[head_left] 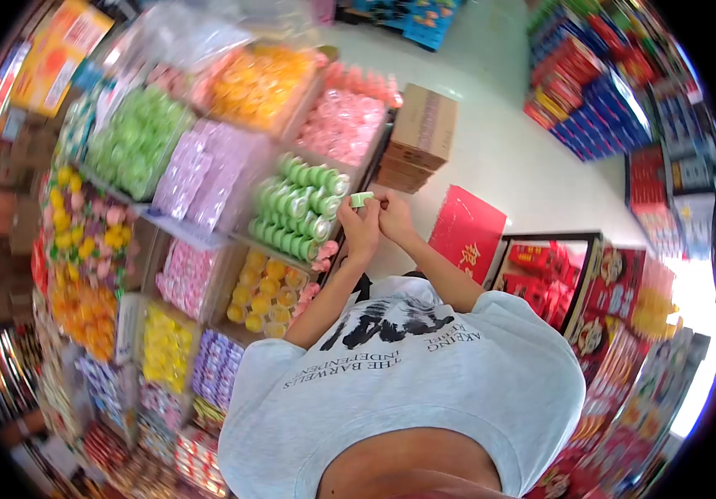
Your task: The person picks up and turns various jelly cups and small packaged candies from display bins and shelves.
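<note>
A small green-and-white packet (361,200) is pinched between the fingers of both hands, in front of my chest. My left hand (360,231) grips it from below. At its right end are the closed fingertips of my right hand (394,218). The packet's green matches the rows of green round packs (295,200) in the bin just left of my hands. Its exact kind is too small to make out, and the fingers cover part of it.
Bins of pink packs (341,125), orange packs (262,83), purple packs (212,175) and yellow jelly-like cups (266,291) fill the display at left. A cardboard box (420,129) and a red box (467,233) stand beyond my hands. Stacked goods (599,108) line the right.
</note>
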